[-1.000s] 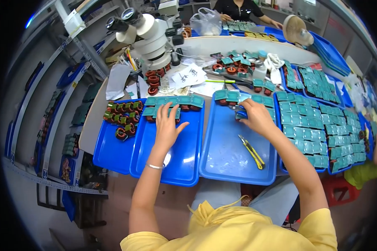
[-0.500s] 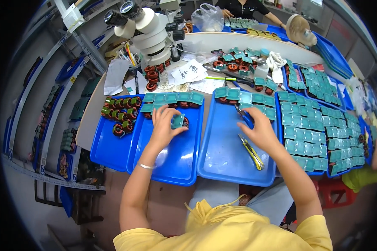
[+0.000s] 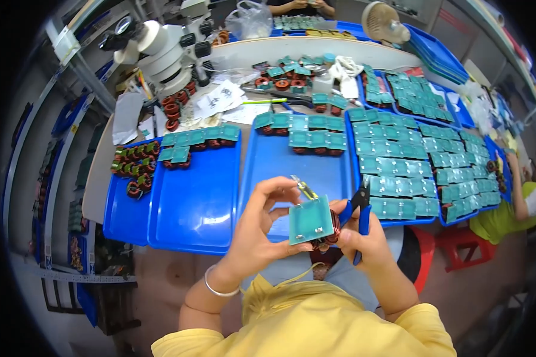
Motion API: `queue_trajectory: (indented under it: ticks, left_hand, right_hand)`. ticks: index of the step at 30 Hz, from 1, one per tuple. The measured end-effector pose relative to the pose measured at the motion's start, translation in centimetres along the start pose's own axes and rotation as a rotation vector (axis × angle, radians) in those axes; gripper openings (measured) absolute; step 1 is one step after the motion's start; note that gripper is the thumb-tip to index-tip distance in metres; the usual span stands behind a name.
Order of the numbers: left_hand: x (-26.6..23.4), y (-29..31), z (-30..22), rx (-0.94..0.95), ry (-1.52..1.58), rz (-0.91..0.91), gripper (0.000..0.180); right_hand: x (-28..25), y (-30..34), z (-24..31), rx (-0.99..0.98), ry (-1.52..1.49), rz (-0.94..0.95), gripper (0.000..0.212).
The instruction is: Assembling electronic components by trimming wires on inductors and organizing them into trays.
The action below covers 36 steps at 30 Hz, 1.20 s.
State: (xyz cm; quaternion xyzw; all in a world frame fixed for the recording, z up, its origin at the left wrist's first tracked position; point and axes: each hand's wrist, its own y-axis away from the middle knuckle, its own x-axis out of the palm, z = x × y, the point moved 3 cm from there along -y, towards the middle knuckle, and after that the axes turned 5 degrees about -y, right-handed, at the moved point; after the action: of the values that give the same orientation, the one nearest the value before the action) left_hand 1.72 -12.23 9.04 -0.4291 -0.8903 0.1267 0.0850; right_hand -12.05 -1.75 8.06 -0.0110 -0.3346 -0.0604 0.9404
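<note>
Close in front of me, my left hand (image 3: 253,217) grips the edges of a green circuit board (image 3: 309,221), which is tilted so its flat face shows. A red-brown copper-wound coil (image 3: 335,229) sits on the board's far side, partly hidden. Blue-handled cutters (image 3: 364,214) rest in my right hand (image 3: 368,245), their dark jaws pointing up and away. Fingers of that same hand also touch the coil. Behind the board, a yellow utility knife (image 3: 307,189) lies in the middle blue tray (image 3: 268,157), partly covered.
Boards on coils fill the back of two blue trays; the left tray (image 3: 125,220) has bare coils (image 3: 134,163). At right, a tray holds rows of boards (image 3: 393,166). A microscope (image 3: 164,59), papers (image 3: 217,98) and a fan (image 3: 384,24) stand farther back. Another person's hands (image 3: 307,6) show beyond the divider.
The board with its coil has come out of the left-hand tray toward me in my left hand. My right hand has lifted the cutters from the middle tray, bringing them beside the board.
</note>
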Motion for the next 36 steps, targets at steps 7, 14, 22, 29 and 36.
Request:
queue_trajectory:
  ticks: [7,14,22,29,36]
  left_hand:
    - [5.5,1.2,1.9,0.103,0.318,-0.084,0.058]
    - [8.7,1.5,1.4,-0.058,0.428,-0.104,0.065]
    - [8.4,1.4,1.9,-0.432,0.564,-0.001,0.071]
    - [8.5,2.5,2.1,-0.485,0.539,0.146,0.085]
    - [8.4,3.0,1.7,-0.374,0.29,0.03,0.081]
  right_hand:
    - [-2.0,3.4,0.3,-0.438,0.179,-0.078,0.042]
    - [-1.5,5.1,0.6,-0.713,0.543,-0.227,0.044]
    - [-3.2,7.4,3.9,-0.596,0.933,-0.191,0.046]
    - [-3.2,8.1,5.5,-0.515,1.301,-0.138,0.035]
    - [-1.2,8.7,5.5,-0.402,1.587,-0.058,0.041]
